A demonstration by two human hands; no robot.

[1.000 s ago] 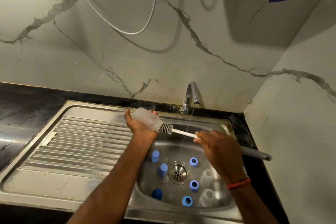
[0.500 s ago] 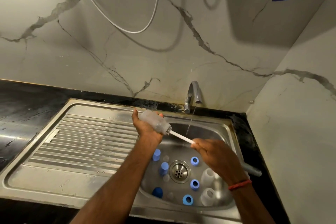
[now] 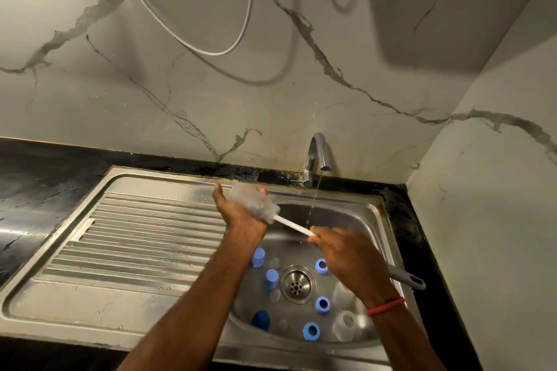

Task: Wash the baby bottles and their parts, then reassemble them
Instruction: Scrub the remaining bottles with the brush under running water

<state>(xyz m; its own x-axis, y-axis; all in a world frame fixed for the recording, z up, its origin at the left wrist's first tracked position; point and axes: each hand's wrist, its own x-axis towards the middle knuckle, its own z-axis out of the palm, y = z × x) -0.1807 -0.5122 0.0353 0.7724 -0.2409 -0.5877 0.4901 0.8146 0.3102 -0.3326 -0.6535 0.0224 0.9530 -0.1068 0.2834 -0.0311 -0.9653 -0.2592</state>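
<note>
Two hands meet above the sink (image 3: 135, 235). The left hand (image 3: 238, 217) curls round a clear bottle (image 3: 253, 202), just left of the tap (image 3: 316, 156) and its thin stream. The right hand (image 3: 349, 259) is clamped on a brush (image 3: 294, 225) whose head sits inside that bottle. In the basin below, blue rings (image 3: 322, 266), caps (image 3: 258, 256) and spare bottles (image 3: 343, 322) lie round the drain (image 3: 297, 284).

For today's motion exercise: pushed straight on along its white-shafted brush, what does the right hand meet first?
Likely the mouth of the translucent plastic bottle that the left hand grips; depth is unclear.
</note>
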